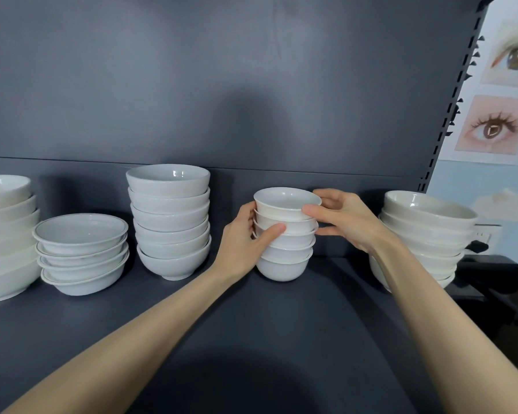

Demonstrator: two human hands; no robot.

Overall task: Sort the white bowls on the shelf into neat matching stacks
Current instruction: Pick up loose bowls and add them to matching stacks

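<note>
Several white bowl stacks stand in a row on the dark shelf (281,339). In the middle right is a stack of small bowls (284,249). My left hand (245,243) grips its left side, thumb across the front of the middle bowls. My right hand (344,219) pinches the rim of the top small bowl (286,201) from the right. To the left stands a taller stack of medium bowls (171,222), then a low stack of shallow oval dishes (81,252), then a stack of large bowls (6,234) cut off by the left edge.
Another stack of wide bowls (425,234) stands at the far right, partly behind my right forearm. The shelf's grey back panel (222,85) rises behind the stacks. A slotted upright (458,94) bounds the shelf on the right, with eye posters (503,85) beyond.
</note>
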